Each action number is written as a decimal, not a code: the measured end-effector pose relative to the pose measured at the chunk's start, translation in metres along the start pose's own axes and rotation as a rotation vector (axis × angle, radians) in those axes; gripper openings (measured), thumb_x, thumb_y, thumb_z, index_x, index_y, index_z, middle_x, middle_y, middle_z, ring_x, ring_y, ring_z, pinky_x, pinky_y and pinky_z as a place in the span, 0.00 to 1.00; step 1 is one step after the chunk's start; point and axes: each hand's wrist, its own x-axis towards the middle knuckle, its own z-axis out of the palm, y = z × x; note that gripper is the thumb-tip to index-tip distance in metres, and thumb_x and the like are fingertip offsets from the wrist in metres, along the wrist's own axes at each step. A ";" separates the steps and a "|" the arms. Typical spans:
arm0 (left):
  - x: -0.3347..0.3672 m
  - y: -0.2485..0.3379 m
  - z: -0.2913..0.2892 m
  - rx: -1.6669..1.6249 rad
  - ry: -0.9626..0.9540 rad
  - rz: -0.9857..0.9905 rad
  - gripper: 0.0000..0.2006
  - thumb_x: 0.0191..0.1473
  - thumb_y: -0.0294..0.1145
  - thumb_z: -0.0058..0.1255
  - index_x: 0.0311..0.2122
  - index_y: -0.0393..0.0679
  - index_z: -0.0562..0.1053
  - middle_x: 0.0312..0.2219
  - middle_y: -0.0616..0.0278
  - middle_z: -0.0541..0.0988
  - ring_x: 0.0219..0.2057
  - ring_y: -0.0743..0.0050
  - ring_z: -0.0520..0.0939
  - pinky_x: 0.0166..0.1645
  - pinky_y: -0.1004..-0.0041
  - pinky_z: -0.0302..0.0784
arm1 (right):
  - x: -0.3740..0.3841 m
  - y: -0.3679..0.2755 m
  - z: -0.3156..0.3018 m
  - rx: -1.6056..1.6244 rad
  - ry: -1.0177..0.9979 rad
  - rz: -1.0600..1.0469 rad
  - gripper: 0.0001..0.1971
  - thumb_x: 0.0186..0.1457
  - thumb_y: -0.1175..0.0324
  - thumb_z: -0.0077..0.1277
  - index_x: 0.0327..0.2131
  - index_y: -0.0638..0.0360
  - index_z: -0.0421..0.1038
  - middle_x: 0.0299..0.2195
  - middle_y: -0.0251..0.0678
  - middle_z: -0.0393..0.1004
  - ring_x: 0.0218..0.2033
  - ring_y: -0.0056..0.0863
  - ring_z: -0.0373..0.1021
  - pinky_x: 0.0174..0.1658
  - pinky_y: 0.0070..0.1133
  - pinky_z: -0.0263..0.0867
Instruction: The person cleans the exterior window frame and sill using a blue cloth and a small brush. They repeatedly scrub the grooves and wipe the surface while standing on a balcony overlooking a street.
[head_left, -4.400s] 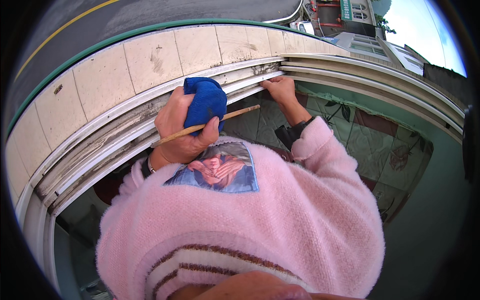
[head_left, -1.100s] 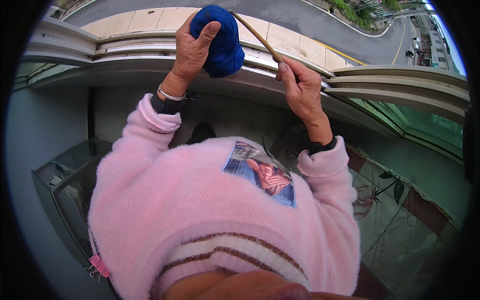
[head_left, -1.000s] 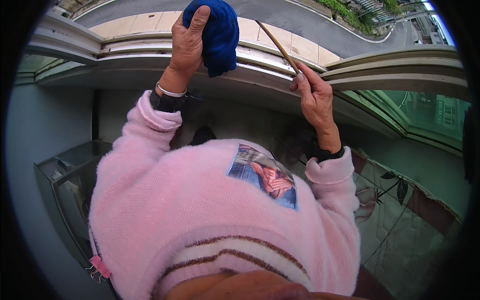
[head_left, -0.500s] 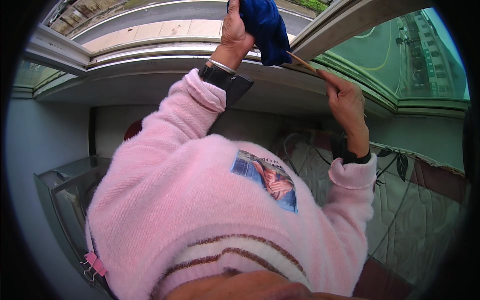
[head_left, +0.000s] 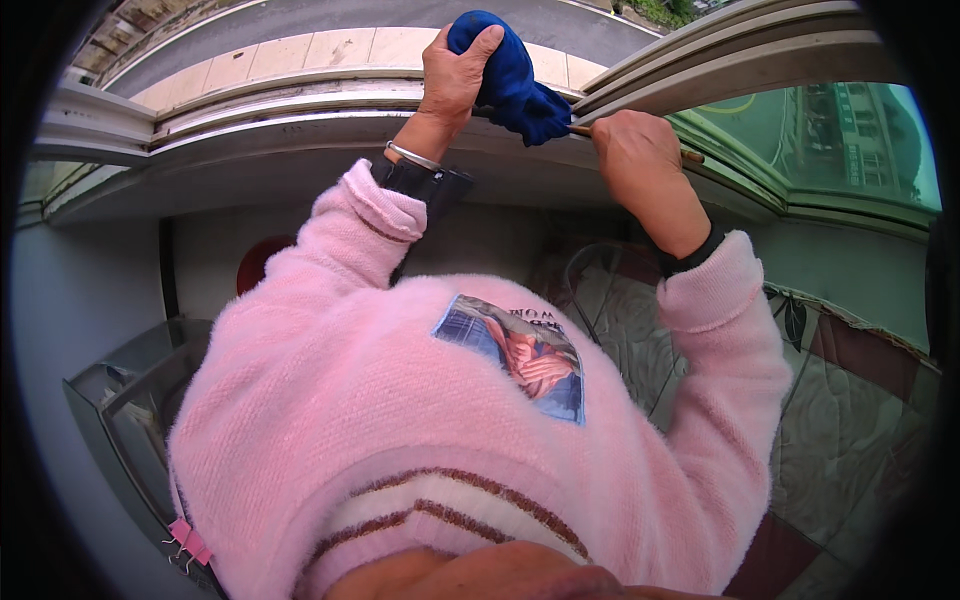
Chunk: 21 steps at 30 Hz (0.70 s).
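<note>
A bunched dark-blue cloth [head_left: 512, 82] is gripped at its upper part by my left hand [head_left: 455, 78], the thumb pressing on its side. Its lower end hangs at the window track [head_left: 300, 122]. My right hand [head_left: 645, 155], seen from the back, is closed around a thin wooden stick [head_left: 692, 156]. One end of the stick meets the cloth's lower end; the other sticks out to the right of my fist. Whether the tip is wrapped in the cloth or only behind it, I cannot tell.
Beyond the open window lie a paved ledge [head_left: 320, 50] and a grey road. A green-tinted glass pane [head_left: 800, 135] stands at the right. Below left is a glass-sided cabinet [head_left: 135, 375], with a red round object [head_left: 262, 262] nearby. Patterned padding [head_left: 840, 440] covers the lower right.
My right hand has moved left and up along the stick, from pointing at it to a closed grip. The cloth and my left hand have come slightly lower and nearer.
</note>
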 end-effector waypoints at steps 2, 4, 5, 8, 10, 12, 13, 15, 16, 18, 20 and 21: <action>0.002 0.012 -0.017 0.196 -0.011 0.081 0.21 0.50 0.43 0.62 0.44 0.39 0.74 0.35 0.64 0.80 0.37 0.73 0.80 0.48 0.73 0.77 | 0.006 -0.002 0.001 -0.007 0.005 -0.048 0.08 0.50 0.69 0.47 0.24 0.56 0.77 0.25 0.46 0.76 0.30 0.42 0.75 0.33 0.34 0.71; 0.003 0.023 -0.035 0.432 -0.075 0.185 0.20 0.51 0.45 0.61 0.43 0.41 0.74 0.33 0.62 0.80 0.36 0.73 0.81 0.45 0.73 0.78 | 0.007 -0.001 0.002 0.014 0.012 -0.060 0.09 0.50 0.70 0.46 0.27 0.54 0.78 0.25 0.45 0.76 0.29 0.43 0.75 0.33 0.35 0.70; 0.002 0.027 -0.042 0.536 -0.080 0.198 0.21 0.51 0.46 0.61 0.43 0.41 0.74 0.33 0.61 0.80 0.35 0.71 0.81 0.45 0.73 0.78 | 0.006 0.001 0.001 0.011 0.034 -0.046 0.09 0.50 0.70 0.46 0.28 0.53 0.79 0.25 0.45 0.76 0.29 0.43 0.75 0.33 0.36 0.70; -0.005 0.034 -0.055 0.813 -0.159 0.193 0.26 0.50 0.51 0.60 0.46 0.41 0.72 0.37 0.53 0.78 0.39 0.58 0.81 0.47 0.67 0.78 | 0.001 0.007 -0.007 0.091 -0.045 0.052 0.11 0.51 0.71 0.47 0.33 0.50 0.80 0.26 0.44 0.77 0.29 0.44 0.75 0.33 0.35 0.71; -0.011 0.035 -0.058 0.824 -0.211 0.215 0.27 0.50 0.52 0.60 0.46 0.41 0.71 0.37 0.52 0.78 0.39 0.55 0.81 0.46 0.67 0.79 | -0.005 0.015 -0.018 0.111 0.016 0.141 0.12 0.50 0.71 0.47 0.34 0.49 0.80 0.28 0.43 0.77 0.32 0.43 0.75 0.35 0.35 0.71; -0.015 0.035 -0.057 0.839 -0.252 0.182 0.30 0.48 0.52 0.61 0.48 0.41 0.68 0.38 0.51 0.77 0.40 0.55 0.81 0.45 0.66 0.78 | -0.010 0.018 -0.023 0.128 0.056 0.201 0.13 0.50 0.71 0.47 0.37 0.46 0.80 0.30 0.42 0.78 0.33 0.42 0.75 0.37 0.34 0.71; -0.018 0.034 -0.056 0.861 -0.282 0.228 0.30 0.47 0.52 0.62 0.48 0.41 0.67 0.39 0.51 0.77 0.40 0.55 0.80 0.46 0.66 0.78 | -0.011 0.019 -0.023 0.175 0.040 0.138 0.13 0.50 0.71 0.47 0.37 0.45 0.80 0.30 0.42 0.78 0.33 0.43 0.75 0.37 0.34 0.71; -0.023 0.033 -0.052 0.913 -0.323 0.263 0.32 0.46 0.52 0.63 0.49 0.41 0.66 0.40 0.50 0.75 0.41 0.54 0.79 0.46 0.65 0.77 | -0.011 0.016 -0.018 0.225 0.087 0.069 0.13 0.51 0.71 0.47 0.36 0.45 0.80 0.29 0.42 0.78 0.32 0.43 0.75 0.37 0.34 0.71; -0.026 0.032 -0.048 0.922 -0.363 0.287 0.34 0.45 0.51 0.64 0.50 0.40 0.65 0.41 0.49 0.73 0.42 0.52 0.78 0.47 0.64 0.75 | -0.010 0.012 -0.012 0.230 0.129 0.017 0.11 0.50 0.71 0.47 0.32 0.49 0.80 0.26 0.43 0.77 0.30 0.42 0.75 0.34 0.34 0.71; -0.033 0.028 -0.038 0.990 -0.412 0.398 0.33 0.44 0.47 0.65 0.50 0.40 0.64 0.43 0.48 0.71 0.44 0.49 0.77 0.49 0.63 0.74 | -0.005 0.005 0.000 0.089 0.070 0.007 0.11 0.53 0.68 0.46 0.33 0.51 0.80 0.25 0.44 0.76 0.29 0.44 0.74 0.33 0.35 0.70; -0.038 0.023 -0.027 0.993 -0.476 0.453 0.31 0.42 0.40 0.67 0.49 0.41 0.64 0.44 0.48 0.70 0.45 0.46 0.75 0.50 0.60 0.73 | -0.001 0.003 0.006 0.005 -0.053 0.001 0.11 0.55 0.67 0.44 0.32 0.52 0.79 0.25 0.44 0.76 0.29 0.45 0.73 0.31 0.37 0.69; -0.041 0.020 -0.020 0.974 -0.495 0.505 0.30 0.40 0.36 0.67 0.48 0.43 0.65 0.42 0.49 0.70 0.44 0.47 0.75 0.48 0.60 0.73 | 0.001 0.003 0.008 -0.039 -0.053 -0.015 0.11 0.55 0.67 0.44 0.33 0.51 0.79 0.25 0.44 0.76 0.30 0.45 0.74 0.32 0.37 0.69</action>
